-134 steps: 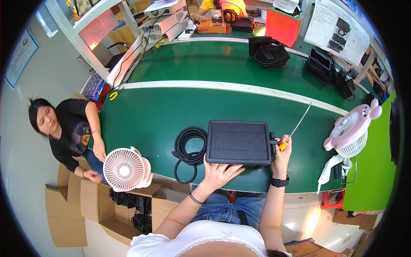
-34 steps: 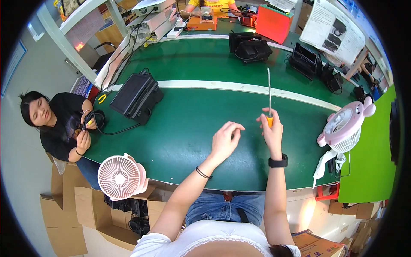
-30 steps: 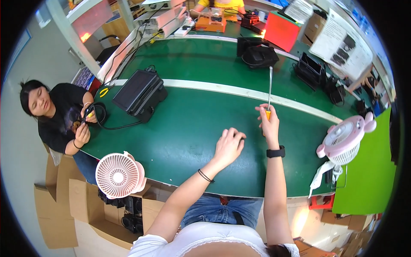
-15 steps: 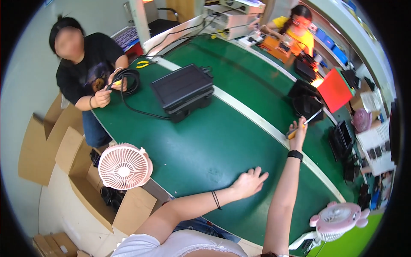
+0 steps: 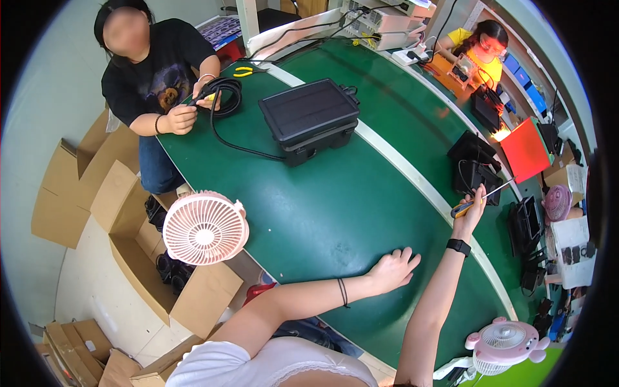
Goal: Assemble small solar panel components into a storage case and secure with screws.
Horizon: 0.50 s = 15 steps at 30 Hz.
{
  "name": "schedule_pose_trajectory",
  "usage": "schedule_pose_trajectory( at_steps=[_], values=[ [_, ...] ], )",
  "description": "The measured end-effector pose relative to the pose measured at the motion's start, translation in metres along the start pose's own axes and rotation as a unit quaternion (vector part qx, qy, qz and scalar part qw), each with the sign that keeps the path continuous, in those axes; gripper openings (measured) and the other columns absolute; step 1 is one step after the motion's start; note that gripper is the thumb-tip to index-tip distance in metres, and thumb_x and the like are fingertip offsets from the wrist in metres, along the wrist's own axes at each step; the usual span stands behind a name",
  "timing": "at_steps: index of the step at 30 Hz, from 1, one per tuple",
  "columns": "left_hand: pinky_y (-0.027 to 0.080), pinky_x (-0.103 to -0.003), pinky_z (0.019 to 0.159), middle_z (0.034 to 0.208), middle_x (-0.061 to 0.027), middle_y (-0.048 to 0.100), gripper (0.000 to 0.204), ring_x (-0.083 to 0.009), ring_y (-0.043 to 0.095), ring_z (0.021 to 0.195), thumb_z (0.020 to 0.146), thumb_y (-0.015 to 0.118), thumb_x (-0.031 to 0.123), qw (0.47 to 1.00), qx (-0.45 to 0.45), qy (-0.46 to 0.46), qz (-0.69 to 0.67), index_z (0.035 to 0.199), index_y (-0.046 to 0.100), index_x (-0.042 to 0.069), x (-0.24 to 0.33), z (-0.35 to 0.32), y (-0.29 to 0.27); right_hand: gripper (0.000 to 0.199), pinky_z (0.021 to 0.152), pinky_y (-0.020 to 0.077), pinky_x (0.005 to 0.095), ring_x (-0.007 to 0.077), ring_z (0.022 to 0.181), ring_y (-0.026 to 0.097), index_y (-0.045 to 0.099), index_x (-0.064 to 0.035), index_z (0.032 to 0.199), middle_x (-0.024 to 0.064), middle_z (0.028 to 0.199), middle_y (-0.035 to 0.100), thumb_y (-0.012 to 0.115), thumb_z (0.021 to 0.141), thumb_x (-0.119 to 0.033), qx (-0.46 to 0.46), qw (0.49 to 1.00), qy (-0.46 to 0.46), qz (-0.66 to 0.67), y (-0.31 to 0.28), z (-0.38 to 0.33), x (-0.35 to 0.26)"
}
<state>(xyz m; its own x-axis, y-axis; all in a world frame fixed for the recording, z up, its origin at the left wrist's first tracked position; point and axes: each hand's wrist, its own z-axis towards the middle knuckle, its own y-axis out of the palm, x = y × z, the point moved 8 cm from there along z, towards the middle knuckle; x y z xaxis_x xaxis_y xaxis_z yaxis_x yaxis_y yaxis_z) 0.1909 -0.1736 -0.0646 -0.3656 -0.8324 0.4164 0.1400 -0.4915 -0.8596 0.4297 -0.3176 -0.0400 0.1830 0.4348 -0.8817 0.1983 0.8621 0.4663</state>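
Note:
My right hand (image 5: 472,208) reaches over the white strip at the right side of the green table (image 5: 316,213). Its fingers are closed round a screwdriver with a yellow and dark handle (image 5: 460,210); the thin metal shaft points up to the right. Just beyond the hand lies an open black case (image 5: 478,169) with dark parts or cable in it, too dark to make out. My left hand (image 5: 393,271) rests on the tabletop nearer to me, fingers apart and slightly bent, holding nothing. Farther off stands a closed black box (image 5: 309,115) with a cable running from it.
At the left, a person in black holds a coiled black cable (image 5: 227,97) beside yellow-handled pliers (image 5: 247,71). Another person in yellow works at the far right, near a red panel (image 5: 525,151). Pink fans (image 5: 205,232) stand at the table's edges. Cardboard boxes (image 5: 138,271) sit on the floor.
The whole view has shifted, so the table and box appear farther right. The screwdriver's shaft lies flatter, pointing more to the right. My left hand still rests on the table.

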Motion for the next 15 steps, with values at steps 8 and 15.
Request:
schedule_pose_trajectory(
  at_steps=[8, 15],
  values=[
    [0.056, -0.045, 0.062, 0.12, -0.0216, 0.047, 0.071, -0.0344, 0.066, 0.079, 0.093, 0.062, 0.027, 0.964, 0.119, -0.089, -0.22, 0.149, 0.027, 0.004, -0.018, 0.016, -0.037, 0.02, 0.056, 0.0451, 0.018, 0.0055, 0.077, 0.06, 0.059, -0.0109, 0.117, 0.0004, 0.099, 0.063, 0.063, 0.098, -0.016, -0.012, 0.997, -0.047, -0.063, -0.007, -0.097, -0.047],
    [0.045, -0.04, 0.094, 0.12, -0.0153, 0.055, 0.032, -0.03, 0.055, 0.104, 0.092, 0.058, 0.007, 0.827, 0.388, -0.095, -0.396, 0.124, 0.053, 0.002, -0.062, 0.009, -0.084, 0.016, 0.05, 0.0431, 0.017, 0.0039, 0.063, 0.057, 0.06, -0.0086, 0.113, 0.0033, 0.102, 0.067, 0.06, 0.099, -0.017, -0.13, 0.979, 0.067, -0.144, 0.007, -0.244, -0.04]
  ],
)
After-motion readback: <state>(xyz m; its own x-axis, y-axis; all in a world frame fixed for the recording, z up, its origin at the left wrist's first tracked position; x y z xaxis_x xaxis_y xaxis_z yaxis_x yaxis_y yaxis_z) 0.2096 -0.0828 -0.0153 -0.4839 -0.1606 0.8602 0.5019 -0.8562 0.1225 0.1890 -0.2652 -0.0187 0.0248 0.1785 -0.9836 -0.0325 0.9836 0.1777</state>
